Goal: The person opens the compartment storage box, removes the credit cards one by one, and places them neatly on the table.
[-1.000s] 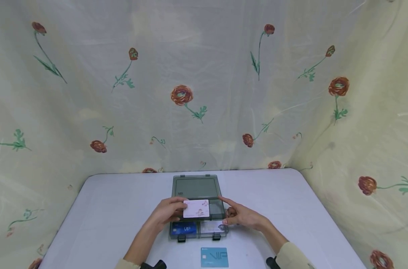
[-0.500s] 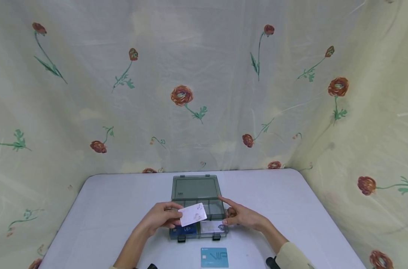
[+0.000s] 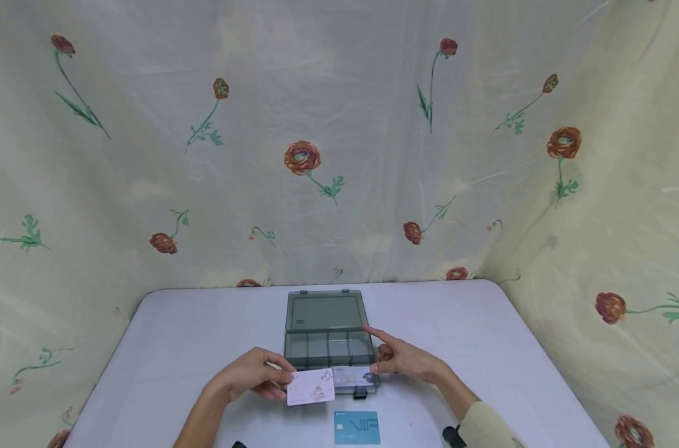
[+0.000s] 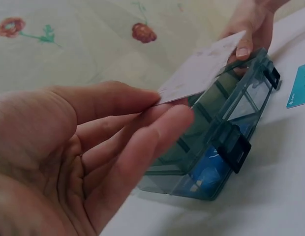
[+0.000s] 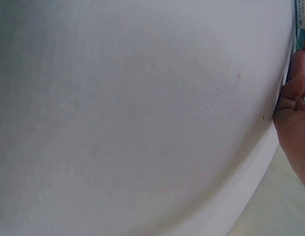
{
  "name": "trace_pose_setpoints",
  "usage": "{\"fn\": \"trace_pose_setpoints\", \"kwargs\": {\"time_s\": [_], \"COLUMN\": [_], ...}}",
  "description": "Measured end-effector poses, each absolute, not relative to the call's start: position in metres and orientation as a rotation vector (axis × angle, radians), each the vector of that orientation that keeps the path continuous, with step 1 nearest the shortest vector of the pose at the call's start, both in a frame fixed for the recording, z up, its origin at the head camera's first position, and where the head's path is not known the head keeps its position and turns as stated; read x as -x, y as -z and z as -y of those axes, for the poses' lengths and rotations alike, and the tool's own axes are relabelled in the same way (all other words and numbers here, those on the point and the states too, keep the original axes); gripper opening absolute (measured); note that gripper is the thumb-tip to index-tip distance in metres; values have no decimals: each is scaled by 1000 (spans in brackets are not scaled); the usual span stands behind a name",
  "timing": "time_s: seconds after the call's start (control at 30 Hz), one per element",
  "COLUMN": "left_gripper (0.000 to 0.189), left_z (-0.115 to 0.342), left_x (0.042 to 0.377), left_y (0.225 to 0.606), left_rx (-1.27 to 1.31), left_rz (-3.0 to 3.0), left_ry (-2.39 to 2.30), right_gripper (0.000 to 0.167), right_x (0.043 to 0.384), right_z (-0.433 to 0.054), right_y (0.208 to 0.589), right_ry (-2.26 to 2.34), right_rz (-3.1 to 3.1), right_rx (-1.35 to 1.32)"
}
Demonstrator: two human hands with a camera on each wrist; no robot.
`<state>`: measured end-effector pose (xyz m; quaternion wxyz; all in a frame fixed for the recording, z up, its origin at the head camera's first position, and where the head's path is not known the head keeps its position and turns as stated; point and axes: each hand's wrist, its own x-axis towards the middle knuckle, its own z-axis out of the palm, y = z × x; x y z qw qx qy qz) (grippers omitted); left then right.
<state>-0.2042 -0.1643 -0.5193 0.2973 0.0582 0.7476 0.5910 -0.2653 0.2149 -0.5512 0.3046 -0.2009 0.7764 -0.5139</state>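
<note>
My left hand point(image 3: 250, 376) pinches a pale pink card point(image 3: 310, 386) with a floral print between thumb and fingers. The card is raised over the front left of a grey-green see-through plastic box point(image 3: 328, 312), whose lid lies back. My right hand point(image 3: 403, 359) grips the box's right side, thumb at the front corner and index finger stretched along the edge. A whitish card point(image 3: 352, 376) lies in the front right compartment. In the left wrist view, a blue card point(image 4: 211, 169) shows through the front wall; in the head view the pink card hides it.
A teal VIP card point(image 3: 357, 428) lies on the white table point(image 3: 205, 330) in front of the box. Divided compartments point(image 3: 317, 347) run across the box's middle. A flowered curtain point(image 3: 373, 186) hangs behind the table.
My left hand has drawn the pink card toward me and a little left, from over the middle compartments to over the front left. My right hand stays at the box.
</note>
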Motion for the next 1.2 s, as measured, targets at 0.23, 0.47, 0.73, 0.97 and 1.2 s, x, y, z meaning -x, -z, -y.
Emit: {"fn": "trace_pose_setpoints", "kwargs": {"time_s": [0.23,0.47,0.73,0.97,1.2], "left_gripper": [17,9,9,12,14], "left_z": [173,176,170,165,165], "left_x": [194,188,179,178,178], "left_y": [523,532,536,536,539], "left_rx": [-228,-267,-231,-187,-184], "left_rz": [-1987,-1946,-2053,-2113,-2131], "left_ry": [-1416,-1345,-1250,-1182,-1186], "right_gripper": [92,92,92,92,93], "right_x": [266,268,268,269,269], "right_z": [-215,-215,-215,-215,-215], "right_y": [553,556,557,557,559], "right_ry": [1363,1360,1355,1356,1356], "right_rz": [-2061,-2067,-2075,-2077,-2076], "right_rx": [534,530,531,526,531]}}
